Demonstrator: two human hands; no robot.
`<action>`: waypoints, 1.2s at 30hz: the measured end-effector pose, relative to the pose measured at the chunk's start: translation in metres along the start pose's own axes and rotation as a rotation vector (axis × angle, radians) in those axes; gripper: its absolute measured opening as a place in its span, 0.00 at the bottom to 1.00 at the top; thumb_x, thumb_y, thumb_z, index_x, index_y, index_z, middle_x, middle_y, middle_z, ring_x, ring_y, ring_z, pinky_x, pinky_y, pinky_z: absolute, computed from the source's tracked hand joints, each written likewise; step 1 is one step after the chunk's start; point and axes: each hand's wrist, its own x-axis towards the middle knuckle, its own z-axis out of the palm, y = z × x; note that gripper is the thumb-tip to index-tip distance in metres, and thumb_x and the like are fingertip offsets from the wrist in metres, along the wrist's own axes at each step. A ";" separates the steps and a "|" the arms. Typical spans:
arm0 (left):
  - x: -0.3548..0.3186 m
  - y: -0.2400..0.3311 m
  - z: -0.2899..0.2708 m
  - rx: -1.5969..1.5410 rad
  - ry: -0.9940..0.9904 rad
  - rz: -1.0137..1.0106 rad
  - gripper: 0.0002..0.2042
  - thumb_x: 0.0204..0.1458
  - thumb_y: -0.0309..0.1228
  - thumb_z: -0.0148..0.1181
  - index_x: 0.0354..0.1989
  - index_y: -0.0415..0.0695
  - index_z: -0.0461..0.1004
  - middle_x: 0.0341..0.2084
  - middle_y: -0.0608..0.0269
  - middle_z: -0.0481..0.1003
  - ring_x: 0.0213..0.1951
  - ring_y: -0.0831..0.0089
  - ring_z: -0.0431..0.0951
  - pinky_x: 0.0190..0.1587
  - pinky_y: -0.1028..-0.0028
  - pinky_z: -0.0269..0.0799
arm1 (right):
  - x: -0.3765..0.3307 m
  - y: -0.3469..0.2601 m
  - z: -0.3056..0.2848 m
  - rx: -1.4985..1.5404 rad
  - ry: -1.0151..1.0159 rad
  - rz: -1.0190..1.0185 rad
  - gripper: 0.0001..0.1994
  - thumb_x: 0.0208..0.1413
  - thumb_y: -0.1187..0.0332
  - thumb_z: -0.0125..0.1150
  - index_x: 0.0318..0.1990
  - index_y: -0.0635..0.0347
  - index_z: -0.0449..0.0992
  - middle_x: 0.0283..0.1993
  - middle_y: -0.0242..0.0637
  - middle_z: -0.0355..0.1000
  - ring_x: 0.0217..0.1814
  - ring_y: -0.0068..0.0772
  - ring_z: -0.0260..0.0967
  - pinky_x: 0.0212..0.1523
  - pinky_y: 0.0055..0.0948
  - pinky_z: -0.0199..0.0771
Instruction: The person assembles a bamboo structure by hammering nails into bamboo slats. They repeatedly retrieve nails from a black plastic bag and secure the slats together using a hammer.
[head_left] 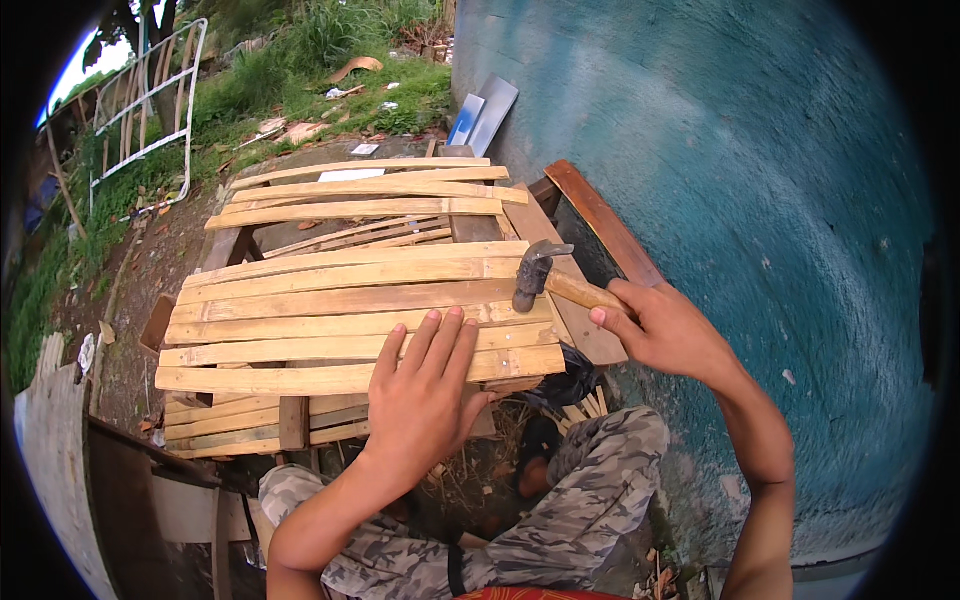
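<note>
Several bamboo slats [270, 301] lie side by side across a wooden frame in front of me, with a gap before the farther group of slats [370, 190]. My left hand [428, 360] rests flat over the nearest slats, fingers stretched out and thumb at their front edge. In my right hand [650, 327] is a claw hammer [575, 290], gripped by its wooden handle. Its dark head [535, 274] is over the right ends of the slats, claw pointing away to the right; whether it touches them I cannot tell. Small nail heads show near those ends.
A teal wall [760, 200] rises close on the right, with a brown wooden board [605, 220] beside it. More slats [225, 425] lie lower down. A black plastic bag [568, 378] sits under the right corner. A white metal frame [190, 110] stands on grass at the far left.
</note>
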 end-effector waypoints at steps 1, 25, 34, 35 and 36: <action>0.000 0.000 0.000 0.003 0.003 0.001 0.38 0.44 0.45 0.73 0.64 0.42 0.69 0.63 0.53 0.70 0.65 0.56 0.69 0.67 0.53 0.61 | -0.001 0.000 -0.007 0.046 0.016 0.009 0.23 0.69 0.51 0.54 0.32 0.65 0.70 0.20 0.36 0.60 0.21 0.28 0.60 0.25 0.36 0.61; -0.003 -0.002 0.002 0.053 -0.007 0.009 0.39 0.47 0.48 0.71 0.66 0.41 0.68 0.65 0.53 0.69 0.66 0.57 0.69 0.68 0.53 0.59 | -0.034 -0.008 0.038 0.285 0.165 -0.131 0.18 0.68 0.54 0.57 0.38 0.65 0.71 0.20 0.45 0.69 0.20 0.44 0.69 0.25 0.40 0.66; -0.005 0.006 -0.001 0.137 -0.011 0.018 0.39 0.49 0.48 0.70 0.68 0.42 0.66 0.67 0.52 0.66 0.67 0.56 0.67 0.69 0.53 0.56 | -0.050 0.002 0.055 0.429 0.172 0.078 0.18 0.67 0.56 0.59 0.36 0.65 0.72 0.18 0.43 0.66 0.19 0.38 0.66 0.24 0.37 0.64; -0.005 0.006 -0.002 0.121 -0.034 0.001 0.39 0.49 0.48 0.70 0.68 0.42 0.65 0.67 0.52 0.66 0.67 0.56 0.66 0.69 0.53 0.56 | -0.053 0.003 0.058 0.456 0.196 0.061 0.17 0.67 0.56 0.59 0.36 0.65 0.72 0.19 0.41 0.66 0.19 0.34 0.64 0.24 0.35 0.63; -0.005 0.006 -0.002 0.113 -0.036 -0.004 0.39 0.49 0.48 0.70 0.68 0.42 0.65 0.67 0.52 0.66 0.67 0.56 0.66 0.69 0.53 0.55 | -0.055 0.003 0.060 0.470 0.194 0.076 0.17 0.67 0.57 0.59 0.37 0.65 0.73 0.19 0.39 0.65 0.19 0.30 0.63 0.24 0.33 0.63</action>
